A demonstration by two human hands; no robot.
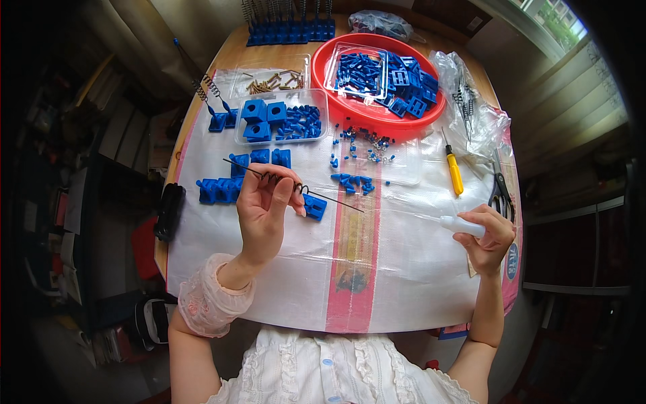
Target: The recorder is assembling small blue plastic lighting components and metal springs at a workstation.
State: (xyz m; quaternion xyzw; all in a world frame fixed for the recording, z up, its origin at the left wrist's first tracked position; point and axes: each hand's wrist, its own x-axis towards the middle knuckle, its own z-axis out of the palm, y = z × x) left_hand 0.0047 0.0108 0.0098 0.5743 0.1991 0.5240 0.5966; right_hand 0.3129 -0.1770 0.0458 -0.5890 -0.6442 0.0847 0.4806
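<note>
- The step seemed to be readying the white squeeze bottle (464,226) for the black coiled wire (301,188); the next move likely called for steadying the wire and aligning the nozzle (439,218);
- the left hand (266,210) gripped the wire over the counter (235,54); the right hand's (490,237) fingers clasped the bottle;
- the wire's long axis slanted far-left to near-right; the nozzle pointed left.

A yellow-handled screwdriver with a slim metal shaft (455,176) is laid on a white woven sheet with pink stripes (417,283), and a pair of black-handled scissors (500,192) is placed to its right. A black oblong case (169,213) is set at the left edge of the wooden table (232,51). Beside a bright window (562,21), a pale beige curtain (580,94) is hung.
</note>
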